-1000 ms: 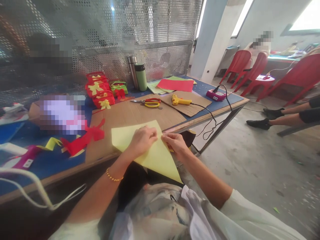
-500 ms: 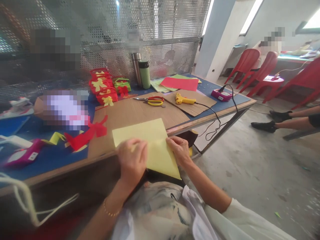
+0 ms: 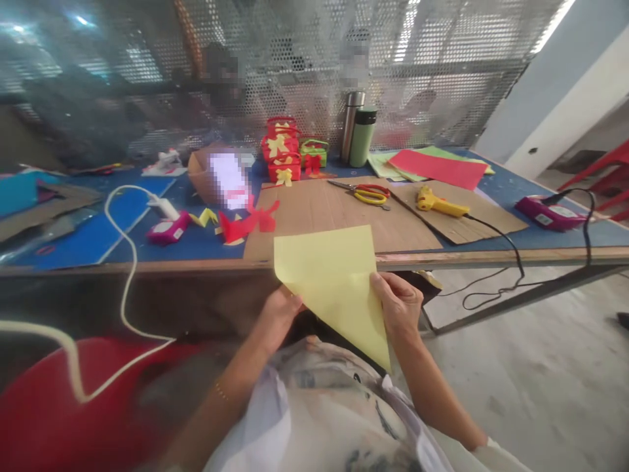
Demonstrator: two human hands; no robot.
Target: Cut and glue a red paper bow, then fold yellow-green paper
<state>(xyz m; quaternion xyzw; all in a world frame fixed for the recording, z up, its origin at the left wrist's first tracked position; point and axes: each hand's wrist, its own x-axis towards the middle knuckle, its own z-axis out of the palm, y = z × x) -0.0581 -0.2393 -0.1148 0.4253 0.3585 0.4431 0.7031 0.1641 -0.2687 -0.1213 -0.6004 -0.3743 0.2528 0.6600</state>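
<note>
A pale yellow sheet of paper [image 3: 334,275] is held over my lap at the table's front edge. It has a slanted lower left edge and a faint crease across it. My left hand [image 3: 282,311] grips that slanted edge, with some of its fingers hidden beneath the sheet. On the right edge, my right hand [image 3: 400,301] pinches the paper between thumb and fingers. Beyond the sheet lies brown cardboard [image 3: 304,210], with red-and-yellow-handled scissors [image 3: 366,192] on it. A yellow glue gun [image 3: 439,202] rests on another cardboard piece.
Red and green paper baskets [image 3: 284,149] with bows stand at the back, near a green flask [image 3: 363,137]. Red paper [image 3: 437,168] lies over green sheets. Purple power sockets [image 3: 550,213] sit at both sides. A white cable [image 3: 130,282] hangs at the left.
The view has turned left. My left hand, blurred over the paper's face before, now holds its lower left edge. My right hand keeps its grip on the right edge.
</note>
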